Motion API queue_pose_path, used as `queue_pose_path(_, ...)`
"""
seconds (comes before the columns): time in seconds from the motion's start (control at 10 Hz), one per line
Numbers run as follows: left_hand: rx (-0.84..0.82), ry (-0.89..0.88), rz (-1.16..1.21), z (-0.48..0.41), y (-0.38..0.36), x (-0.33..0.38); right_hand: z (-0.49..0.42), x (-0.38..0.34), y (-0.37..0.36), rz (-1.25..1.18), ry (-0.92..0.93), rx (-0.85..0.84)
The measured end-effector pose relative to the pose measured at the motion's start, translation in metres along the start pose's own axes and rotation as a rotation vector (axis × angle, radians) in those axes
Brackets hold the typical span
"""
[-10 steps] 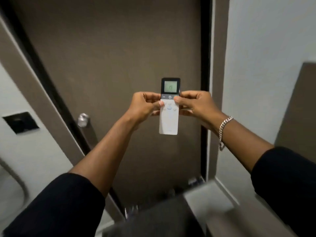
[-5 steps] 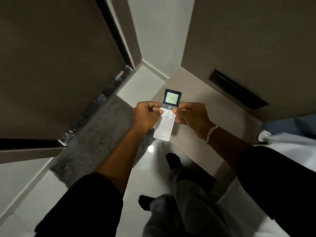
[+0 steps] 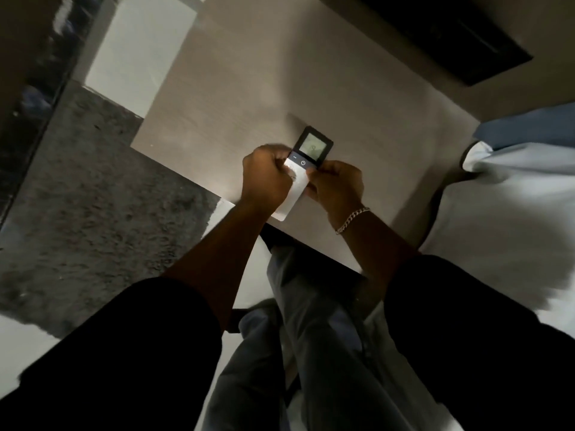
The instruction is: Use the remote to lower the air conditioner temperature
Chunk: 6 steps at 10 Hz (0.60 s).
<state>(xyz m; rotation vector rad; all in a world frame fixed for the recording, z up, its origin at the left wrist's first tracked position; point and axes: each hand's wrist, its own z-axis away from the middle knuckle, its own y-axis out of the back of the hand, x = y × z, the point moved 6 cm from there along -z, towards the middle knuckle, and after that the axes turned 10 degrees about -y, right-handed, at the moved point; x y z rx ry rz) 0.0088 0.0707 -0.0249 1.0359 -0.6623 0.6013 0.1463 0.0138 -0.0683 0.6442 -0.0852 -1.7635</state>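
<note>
A slim white remote (image 3: 303, 164) with a dark top and a lit grey screen is held low in front of me, over a beige bedside tabletop (image 3: 236, 98). My left hand (image 3: 266, 178) grips its left side, thumb curled over the white button area. My right hand (image 3: 337, 183), with a silver chain bracelet on the wrist, holds its right edge. Both hands cover most of the buttons; the screen digits are too blurred to read. No air conditioner is in view.
A grey shaggy rug (image 3: 93, 213) lies on the left floor. White bedding and a blue pillow (image 3: 513, 181) sit at the right. A dark slot (image 3: 451, 35) runs along the wall above the tabletop. My legs in grey trousers (image 3: 311, 337) fill the bottom centre.
The view has swung down from the door to the floor and tabletop. Both hands have kept the remote and lowered it over the tabletop, closing more tightly over its buttons.
</note>
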Motion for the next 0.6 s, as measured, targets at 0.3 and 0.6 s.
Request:
queue_pose_path(0.3, -0.09, 0.024, -0.123, -0.01, 0.007, 0.011, -0.004, -0.01, -0.003, 0.038, -0.021, -0.001)
queue_pose_path(0.6, -0.033, 0.136, 0.108, 0.019, 0.043, 0.007, 0.026, -0.02, 0.007, 0.065, -0.027, 0.089)
